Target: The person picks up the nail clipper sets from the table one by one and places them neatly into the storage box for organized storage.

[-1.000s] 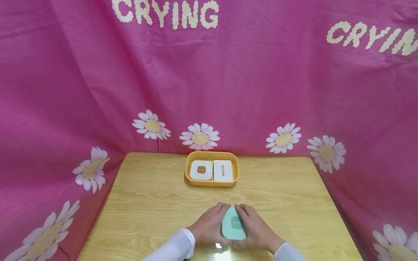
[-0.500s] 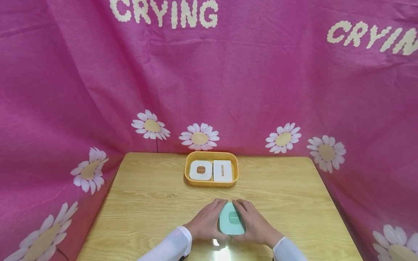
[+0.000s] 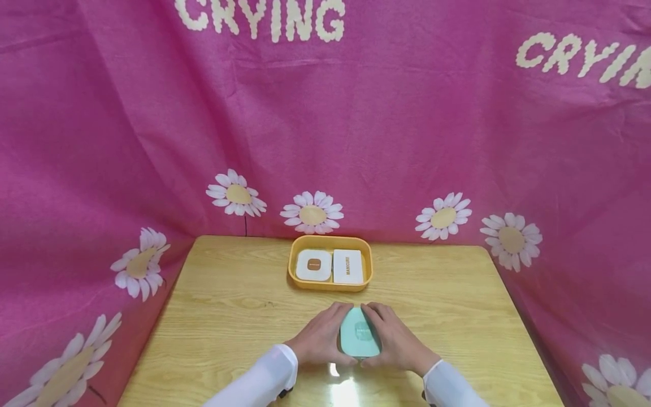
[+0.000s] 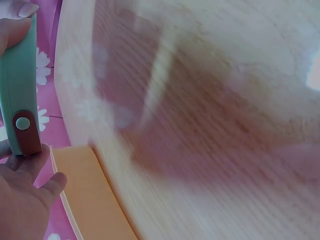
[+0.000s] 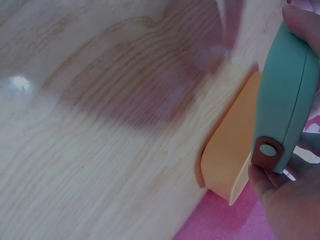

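A mint-green case (image 3: pixel 358 343) with rounded corners is held between both hands in the head view, above the near part of the table. My left hand (image 3: pixel 320 339) grips its left side and my right hand (image 3: pixel 399 343) its right side, thumbs at the near edge and fingers at the far edge. The left wrist view shows the green case (image 4: pixel 19 80) edge-on, with a brown strap (image 4: pixel 31 141) and a pale snap button at one end. A similar brown strap (image 5: pixel 264 159) appears on the case (image 5: pixel 282 95) in the right wrist view.
Beyond the hands, a yellow tray (image 3: pixel 330 286) stands near the table's back edge. Inside it lie a white rounded case (image 3: pixel 305 274) on the left and a white box (image 3: pixel 346 277) lettered MANICURE on the right. A pink flowered cloth (image 3: pixel 386 141) hangs behind the wooden table (image 3: pixel 229 339).
Both hands have carried the green case a little away from the body, toward the yellow tray, and slightly left. The tray and its contents stay in place.
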`<action>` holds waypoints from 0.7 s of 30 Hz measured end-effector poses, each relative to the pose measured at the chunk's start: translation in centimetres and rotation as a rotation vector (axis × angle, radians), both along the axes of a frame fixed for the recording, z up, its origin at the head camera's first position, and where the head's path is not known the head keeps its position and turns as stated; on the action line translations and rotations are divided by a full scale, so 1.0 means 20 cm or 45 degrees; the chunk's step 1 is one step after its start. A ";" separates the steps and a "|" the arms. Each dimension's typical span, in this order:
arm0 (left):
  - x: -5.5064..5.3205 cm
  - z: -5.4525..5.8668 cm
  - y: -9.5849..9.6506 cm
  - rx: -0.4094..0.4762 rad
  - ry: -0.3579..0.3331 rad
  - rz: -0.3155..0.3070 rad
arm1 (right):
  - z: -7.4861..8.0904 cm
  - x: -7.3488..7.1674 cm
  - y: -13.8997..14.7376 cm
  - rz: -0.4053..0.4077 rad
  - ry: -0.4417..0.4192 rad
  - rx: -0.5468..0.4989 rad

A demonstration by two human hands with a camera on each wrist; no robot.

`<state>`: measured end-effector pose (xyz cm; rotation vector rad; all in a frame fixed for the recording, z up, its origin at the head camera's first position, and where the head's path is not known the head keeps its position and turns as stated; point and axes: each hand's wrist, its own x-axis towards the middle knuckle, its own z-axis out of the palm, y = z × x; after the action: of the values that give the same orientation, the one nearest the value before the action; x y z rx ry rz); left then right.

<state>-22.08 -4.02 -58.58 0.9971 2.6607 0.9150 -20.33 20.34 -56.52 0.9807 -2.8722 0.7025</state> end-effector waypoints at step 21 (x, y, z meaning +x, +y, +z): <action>-0.12 0.06 -0.02 0.000 0.043 -0.030 | 0.06 -0.11 -0.01 -0.021 -0.105 -0.007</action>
<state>-24.49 -4.37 -57.29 1.0506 2.6702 0.9010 -22.61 20.08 -55.27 0.9488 -2.9434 0.7670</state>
